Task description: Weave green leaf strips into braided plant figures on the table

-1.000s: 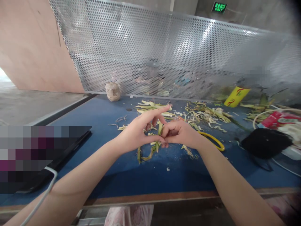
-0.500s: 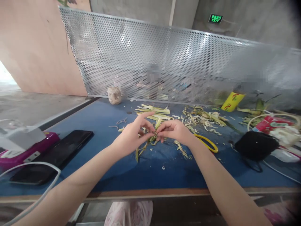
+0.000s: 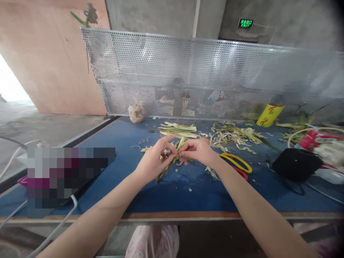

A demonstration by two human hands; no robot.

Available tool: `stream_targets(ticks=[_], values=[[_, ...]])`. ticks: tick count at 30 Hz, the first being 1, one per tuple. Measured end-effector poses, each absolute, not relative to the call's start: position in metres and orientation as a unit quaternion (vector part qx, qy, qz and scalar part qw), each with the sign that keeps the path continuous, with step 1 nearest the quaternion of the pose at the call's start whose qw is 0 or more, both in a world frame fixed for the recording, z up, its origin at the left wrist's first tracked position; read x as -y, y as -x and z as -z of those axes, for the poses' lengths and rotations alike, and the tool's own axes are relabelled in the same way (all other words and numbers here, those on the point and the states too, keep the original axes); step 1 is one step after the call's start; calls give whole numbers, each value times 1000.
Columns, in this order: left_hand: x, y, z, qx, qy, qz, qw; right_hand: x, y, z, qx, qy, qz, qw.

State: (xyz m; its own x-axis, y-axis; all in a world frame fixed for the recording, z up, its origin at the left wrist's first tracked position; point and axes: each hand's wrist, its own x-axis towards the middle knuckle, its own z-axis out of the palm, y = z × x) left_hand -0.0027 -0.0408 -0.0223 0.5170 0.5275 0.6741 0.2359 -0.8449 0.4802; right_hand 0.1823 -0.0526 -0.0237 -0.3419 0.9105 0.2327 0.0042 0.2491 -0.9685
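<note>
Over the middle of the blue table, my left hand [image 3: 154, 157] and my right hand [image 3: 200, 150] meet fingertip to fingertip. Both pinch a pale green plant strip [image 3: 180, 143] whose upper end sticks up between them. Its lower part is mostly hidden by the fingers. Darker shreds of plant [image 3: 161, 175] lie below my left hand. Just beyond the fingers rest several long, flat plant strips [image 3: 178, 133]. A pile of curled peelings [image 3: 236, 134] spreads to the right. By my right forearm are a yellow loop handle [image 3: 238, 161] and a red one, probably of scissors.
A perforated metal screen [image 3: 161, 68] borders the table's far side. A whitish wrapped roll [image 3: 135, 113] stands at its foot. Toward the right are a yellow-labelled cylinder [image 3: 270, 115], a black pouch-like object [image 3: 295, 165] and a red packet [image 3: 318, 139]. Blurred-out items and a white cable [image 3: 73, 202] occupy the left.
The view has tilted and shifted slightly, showing more of the wall above the screen. Both hands keep their pinch on the plant strip, with only small finger movement. More of the red handle now shows.
</note>
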Motion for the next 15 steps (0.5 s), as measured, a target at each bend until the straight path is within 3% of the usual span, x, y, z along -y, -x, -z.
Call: stream_targets(ticks=[6, 12, 15], values=[[37, 7, 26, -162, -880, -446, -10, 54, -182, 24, 649, 346, -492, 466], [27, 10, 23, -65, -914, -396, -59, 64, -183, 13, 704, 376, -435, 416], [24, 10, 19, -77, -919, -385, -32, 67, -182, 9, 711, 378, -421, 417]])
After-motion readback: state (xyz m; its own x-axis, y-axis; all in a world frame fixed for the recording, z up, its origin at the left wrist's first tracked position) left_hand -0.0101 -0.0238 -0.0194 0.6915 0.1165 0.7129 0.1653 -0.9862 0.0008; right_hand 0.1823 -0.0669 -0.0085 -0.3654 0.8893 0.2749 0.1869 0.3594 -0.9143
